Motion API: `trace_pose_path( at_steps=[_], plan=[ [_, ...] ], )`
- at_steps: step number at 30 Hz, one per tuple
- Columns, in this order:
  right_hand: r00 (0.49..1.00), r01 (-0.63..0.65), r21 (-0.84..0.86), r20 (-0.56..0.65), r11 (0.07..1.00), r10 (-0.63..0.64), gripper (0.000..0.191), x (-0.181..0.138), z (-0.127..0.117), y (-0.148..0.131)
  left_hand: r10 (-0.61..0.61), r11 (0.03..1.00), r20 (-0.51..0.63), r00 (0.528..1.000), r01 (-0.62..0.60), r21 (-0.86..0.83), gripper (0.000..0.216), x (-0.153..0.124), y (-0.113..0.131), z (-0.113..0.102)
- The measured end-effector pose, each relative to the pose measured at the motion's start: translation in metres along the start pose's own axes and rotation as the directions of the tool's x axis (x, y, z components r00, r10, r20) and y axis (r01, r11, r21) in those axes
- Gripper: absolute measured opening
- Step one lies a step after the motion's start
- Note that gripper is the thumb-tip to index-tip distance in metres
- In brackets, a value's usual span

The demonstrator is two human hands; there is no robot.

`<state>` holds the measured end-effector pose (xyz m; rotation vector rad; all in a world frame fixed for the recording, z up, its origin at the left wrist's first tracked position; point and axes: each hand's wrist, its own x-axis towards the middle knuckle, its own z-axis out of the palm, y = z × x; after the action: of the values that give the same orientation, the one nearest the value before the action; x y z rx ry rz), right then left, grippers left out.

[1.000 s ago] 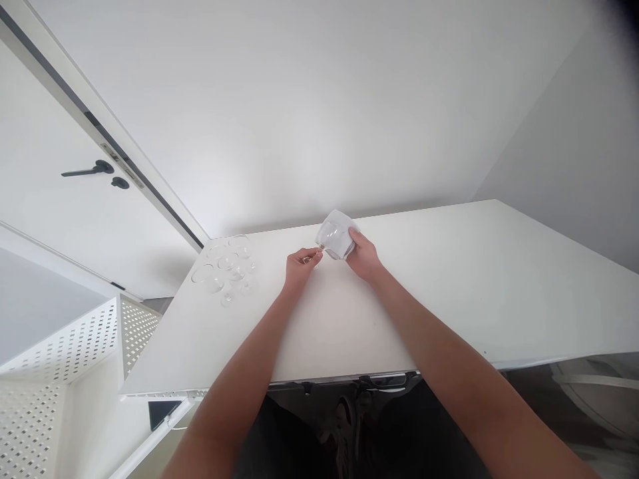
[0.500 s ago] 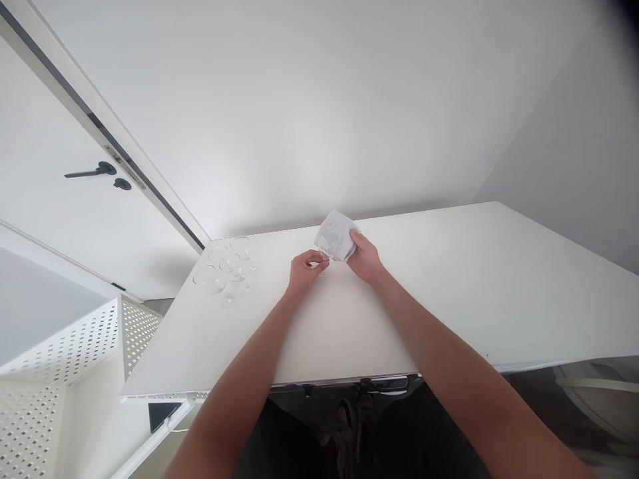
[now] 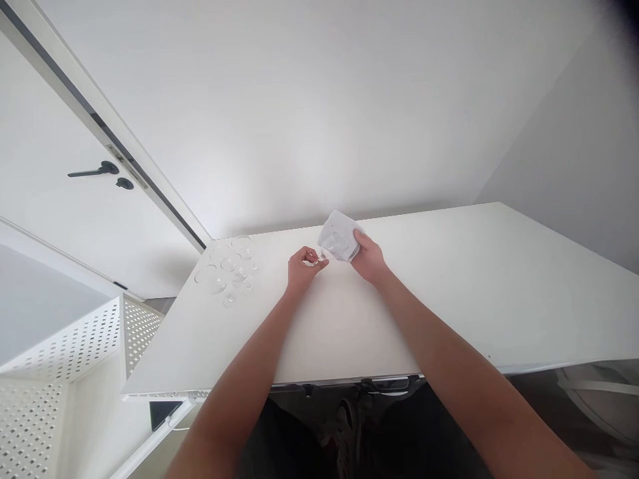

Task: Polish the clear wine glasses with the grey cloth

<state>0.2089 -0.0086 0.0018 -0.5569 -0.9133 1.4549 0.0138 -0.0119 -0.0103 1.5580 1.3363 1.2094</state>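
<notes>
My left hand (image 3: 302,267) pinches the thin stem of a clear wine glass (image 3: 331,248) between thumb and fingers. The glass tilts above the table, its bowl pointing up and to the right. A white cloth (image 3: 341,226) lies behind and around the bowl. My right hand (image 3: 370,259) is closed on this cloth, thumb on the near side, pressing it to the glass. Most of the right fingers are hidden behind the cloth. On the left part of the table, several clear stemmed glasses (image 3: 218,286) stand close together.
The white table (image 3: 449,286) runs along a pale wall (image 3: 319,120). A door with a black handle (image 3: 92,171) is at the left, and a white perforated panel (image 3: 80,339) sits below it. My legs are under the table's front edge.
Both hands, the cloth and the glass have shifted very slightly to the right in the view. The left fingers have changed their hold on the stem a little.
</notes>
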Motion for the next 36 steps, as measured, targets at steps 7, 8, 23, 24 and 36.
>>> trace_pose_path(
  at_steps=[7, 8, 23, 24, 36],
  plan=[
    [0.996, -0.086, -0.059, 0.021, 0.995, 0.087, 0.046, -0.001, 0.001, 0.001, -0.013, 1.000, -0.032, 0.999, 0.013, -0.012, 0.034, 0.000, 0.001, -0.001],
    [0.997, -0.073, -0.060, 0.015, 0.996, 0.074, 0.047, -0.001, 0.000, 0.000, -0.017, 1.000, -0.032, 0.999, 0.017, -0.016, 0.034, 0.000, 0.001, -0.001],
    [0.999, 0.020, -0.143, -0.031, 0.990, -0.025, 0.034, -0.002, 0.002, 0.001, -0.045, 0.998, 0.024, 0.999, 0.046, -0.050, 0.037, -0.001, 0.003, 0.000],
    [0.999, 0.014, -0.140, -0.042, 0.990, -0.021, 0.036, -0.002, 0.001, 0.001, -0.036, 0.998, 0.043, 0.998, 0.038, -0.043, 0.037, -0.001, 0.004, 0.000],
    [0.993, 0.038, -0.145, -0.107, 0.989, -0.054, 0.032, 0.000, 0.001, 0.004, 0.019, 0.978, 0.194, 0.981, 0.022, -0.209, 0.038, -0.001, -0.001, 0.002]
  ],
)
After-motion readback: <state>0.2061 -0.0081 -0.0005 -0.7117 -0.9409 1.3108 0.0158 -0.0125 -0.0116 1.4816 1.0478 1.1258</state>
